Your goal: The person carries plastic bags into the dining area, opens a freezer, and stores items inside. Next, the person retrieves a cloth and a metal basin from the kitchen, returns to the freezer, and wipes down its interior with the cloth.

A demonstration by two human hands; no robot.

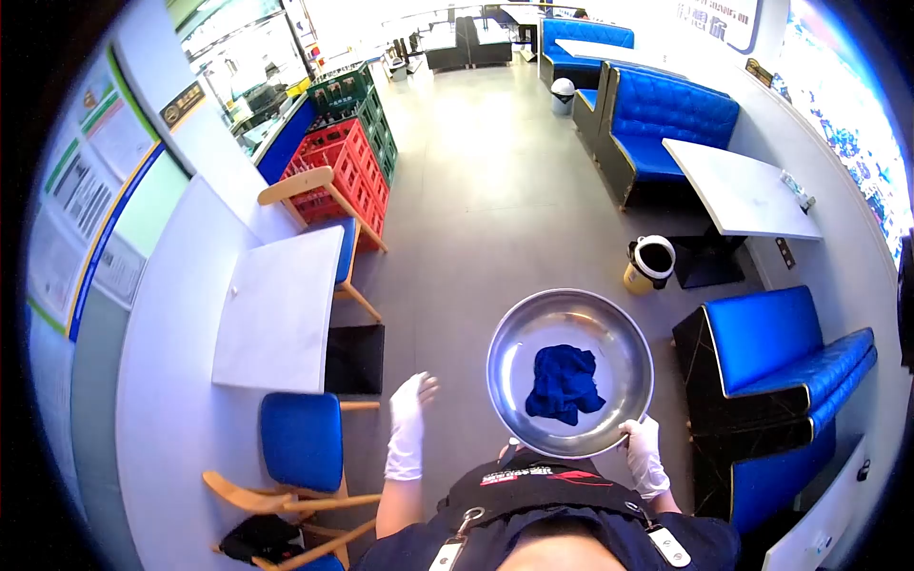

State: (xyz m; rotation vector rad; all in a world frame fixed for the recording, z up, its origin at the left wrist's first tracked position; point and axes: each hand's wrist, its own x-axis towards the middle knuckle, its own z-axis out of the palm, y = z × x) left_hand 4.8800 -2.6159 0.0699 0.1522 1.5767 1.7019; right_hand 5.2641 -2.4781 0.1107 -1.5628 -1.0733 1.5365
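Note:
A wide steel basin (624, 333) is held out in front of my body, and a crumpled dark blue cloth (564, 383) lies in the bottom of it. My right hand (645, 455), in a white glove, grips the basin's near right rim, with the thumb over the edge. On the other side my left hand (411, 417), also in a white glove, hangs apart from the basin. Its fingers are loosely stretched out with nothing in them. Below the basin shows my dark apron (533, 487) with light straps.
To the left stand a white table (276, 309), blue-seated wooden chairs (301, 443) and stacked red bottle crates (347, 176). On the right are a small bin (640, 276), another white table (743, 190) and blue booth benches (766, 338). The grey floor (457, 247) runs between them.

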